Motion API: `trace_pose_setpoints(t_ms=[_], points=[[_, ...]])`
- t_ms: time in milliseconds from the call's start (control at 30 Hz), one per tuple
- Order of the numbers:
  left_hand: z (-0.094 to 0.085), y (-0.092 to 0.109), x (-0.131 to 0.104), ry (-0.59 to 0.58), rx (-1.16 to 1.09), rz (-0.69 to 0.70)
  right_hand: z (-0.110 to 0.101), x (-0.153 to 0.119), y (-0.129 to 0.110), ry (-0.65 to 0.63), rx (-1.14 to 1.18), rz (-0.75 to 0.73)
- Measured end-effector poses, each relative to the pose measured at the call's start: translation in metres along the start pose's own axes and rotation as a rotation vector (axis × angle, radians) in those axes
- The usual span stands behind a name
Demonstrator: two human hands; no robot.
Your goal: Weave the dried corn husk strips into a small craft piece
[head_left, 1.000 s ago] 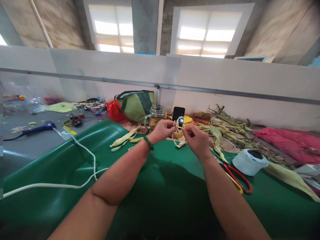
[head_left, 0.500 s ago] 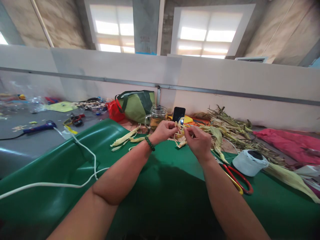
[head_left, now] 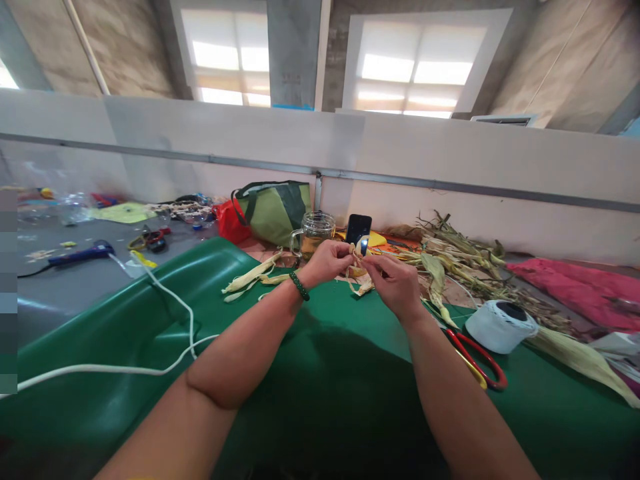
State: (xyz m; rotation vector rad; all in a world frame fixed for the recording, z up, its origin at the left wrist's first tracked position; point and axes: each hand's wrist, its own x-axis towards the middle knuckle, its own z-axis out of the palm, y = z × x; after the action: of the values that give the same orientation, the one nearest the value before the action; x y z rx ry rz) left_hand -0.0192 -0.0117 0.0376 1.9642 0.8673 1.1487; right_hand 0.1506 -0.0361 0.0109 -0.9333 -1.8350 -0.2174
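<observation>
Bright light is coming through two windows [head_left: 417, 63] above a pale partition [head_left: 240, 130]; a grey rail [head_left: 480, 191] is running along it behind the worktop [head_left: 75, 290].

Right grip [head_left: 399, 283] drawn closer to left grip [head_left: 324, 265], gap between them narrower

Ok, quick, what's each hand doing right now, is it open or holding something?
Left hand: closed, pinching a pale husk strip.
Right hand: closed, seemingly pinching the same strip; the exact grip is too small to see.
</observation>
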Motion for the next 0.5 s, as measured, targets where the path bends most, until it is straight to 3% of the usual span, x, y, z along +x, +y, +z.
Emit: trace_pose_setpoints(t_ms=[167, 367, 500], points=[[0.0030, 0.0026, -0.0011, 0.008, 0.071, 0.018, 0.0010, 0.0000, 0.0012, 0.086, -0.090, 0.073], [0.0077, 0.0013, -0.0016, 0.031, 0.122, 0.025, 0.0059, -0.0029, -0.0046, 0.082, -0.215, 0.006], [0.0091, 0.0016, -0.0009, 0.029, 0.129, 0.007, 0.0076, -0.0027, -0.0064, 0.155, -0.248, 0.036]])
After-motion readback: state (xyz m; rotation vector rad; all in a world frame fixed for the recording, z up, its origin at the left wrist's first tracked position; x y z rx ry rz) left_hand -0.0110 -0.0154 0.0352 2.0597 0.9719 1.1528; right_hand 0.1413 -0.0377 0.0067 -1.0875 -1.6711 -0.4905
